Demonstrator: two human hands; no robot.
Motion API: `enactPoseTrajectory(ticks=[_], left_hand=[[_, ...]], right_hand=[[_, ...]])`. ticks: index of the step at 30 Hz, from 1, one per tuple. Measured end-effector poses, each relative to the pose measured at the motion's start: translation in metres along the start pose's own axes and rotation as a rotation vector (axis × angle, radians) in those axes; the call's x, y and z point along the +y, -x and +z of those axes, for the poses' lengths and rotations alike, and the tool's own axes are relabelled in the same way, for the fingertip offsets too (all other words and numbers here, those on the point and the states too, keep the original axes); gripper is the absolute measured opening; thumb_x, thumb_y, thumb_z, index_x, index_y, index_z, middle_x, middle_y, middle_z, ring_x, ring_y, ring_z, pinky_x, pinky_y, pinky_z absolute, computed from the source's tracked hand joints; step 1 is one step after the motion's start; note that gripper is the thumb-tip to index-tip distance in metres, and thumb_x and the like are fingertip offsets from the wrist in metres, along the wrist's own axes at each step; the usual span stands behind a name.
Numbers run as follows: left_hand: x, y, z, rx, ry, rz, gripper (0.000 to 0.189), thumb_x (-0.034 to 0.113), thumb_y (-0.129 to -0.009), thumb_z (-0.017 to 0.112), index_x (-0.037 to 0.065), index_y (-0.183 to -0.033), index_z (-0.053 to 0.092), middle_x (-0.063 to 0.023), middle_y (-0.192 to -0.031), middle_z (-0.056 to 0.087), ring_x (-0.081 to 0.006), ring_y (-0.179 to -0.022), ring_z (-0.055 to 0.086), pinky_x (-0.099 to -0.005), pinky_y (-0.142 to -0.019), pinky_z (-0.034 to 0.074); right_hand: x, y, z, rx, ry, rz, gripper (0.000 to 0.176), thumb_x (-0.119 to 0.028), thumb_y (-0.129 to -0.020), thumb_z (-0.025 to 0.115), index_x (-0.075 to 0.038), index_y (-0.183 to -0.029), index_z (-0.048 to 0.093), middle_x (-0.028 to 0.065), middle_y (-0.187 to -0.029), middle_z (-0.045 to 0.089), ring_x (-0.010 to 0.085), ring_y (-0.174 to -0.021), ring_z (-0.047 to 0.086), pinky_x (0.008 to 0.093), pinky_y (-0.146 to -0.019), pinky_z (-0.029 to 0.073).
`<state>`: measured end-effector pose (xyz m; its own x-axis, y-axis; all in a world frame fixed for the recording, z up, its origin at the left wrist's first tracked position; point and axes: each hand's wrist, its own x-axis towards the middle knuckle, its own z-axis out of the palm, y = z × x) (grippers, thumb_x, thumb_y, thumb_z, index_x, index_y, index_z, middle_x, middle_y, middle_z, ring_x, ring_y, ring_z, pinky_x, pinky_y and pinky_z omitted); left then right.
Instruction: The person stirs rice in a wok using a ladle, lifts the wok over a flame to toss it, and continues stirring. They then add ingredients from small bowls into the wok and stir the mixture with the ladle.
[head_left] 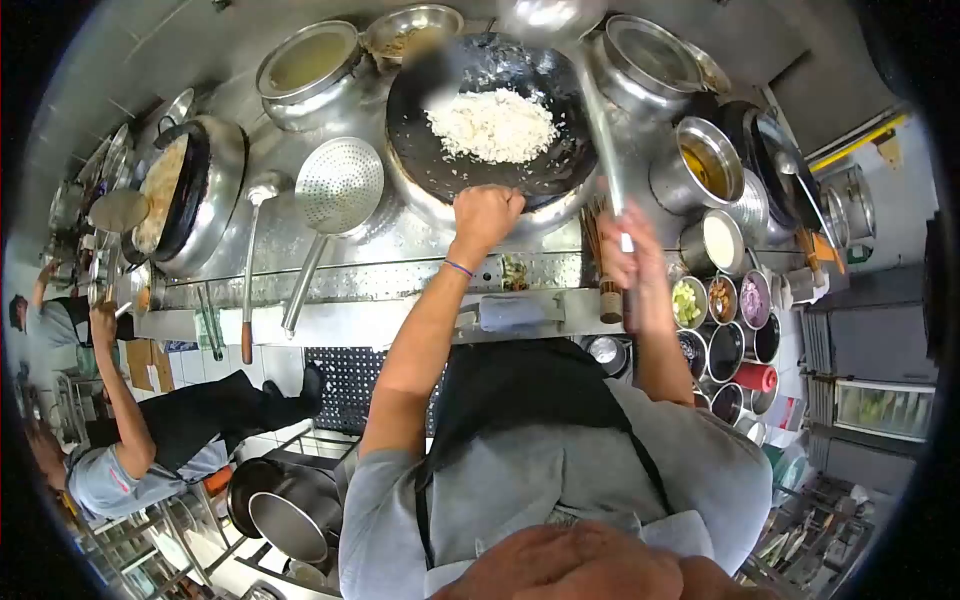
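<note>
At the far left a co-worker [130, 450] in a grey shirt leans toward a second wok [195, 185] with yellowish food in it. To the right of it, a perforated skimmer [340, 185] lies on the steel tabletop [400, 240], at about 8 o'clock from the black wok [480, 160]. This wok sits at the top centre, and a heap of white rice [492, 125] lies in its middle. The left hand [487, 215] is clamped as a fist on the wok's near rim, at 6 o'clock of the wok. A long steel ladle [597, 130] crosses the rim of the wok at 3 o'clock; its bowl is blurred at 1 o'clock. The right hand [630, 260] is closed around the lower end of its handle. At 4 o'clock from this hand stand small seasoning bowls [720, 300], close together.
</note>
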<state>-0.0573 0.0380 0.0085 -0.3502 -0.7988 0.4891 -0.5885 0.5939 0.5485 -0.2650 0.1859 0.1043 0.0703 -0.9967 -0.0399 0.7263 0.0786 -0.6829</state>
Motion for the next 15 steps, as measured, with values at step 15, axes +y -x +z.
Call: enactPoseTrajectory(ticks=[15], left_hand=[[0.000, -0.001, 0.001, -0.044, -0.012, -0.026, 0.034, 0.029, -0.090, 0.065, 0.006, -0.066, 0.071, -0.0150, -0.070, 0.069, -0.0368, -0.063, 0.067, -0.0477, -0.061, 0.054]], right_hand=[[0.021, -0.039, -0.003, 0.208, 0.461, 0.437, 0.033, -0.019, -0.104, 0.057, -0.009, -0.134, 0.051, -0.0021, -0.078, 0.049, 0.0060, -0.049, 0.044, 0.0266, -0.038, 0.039]])
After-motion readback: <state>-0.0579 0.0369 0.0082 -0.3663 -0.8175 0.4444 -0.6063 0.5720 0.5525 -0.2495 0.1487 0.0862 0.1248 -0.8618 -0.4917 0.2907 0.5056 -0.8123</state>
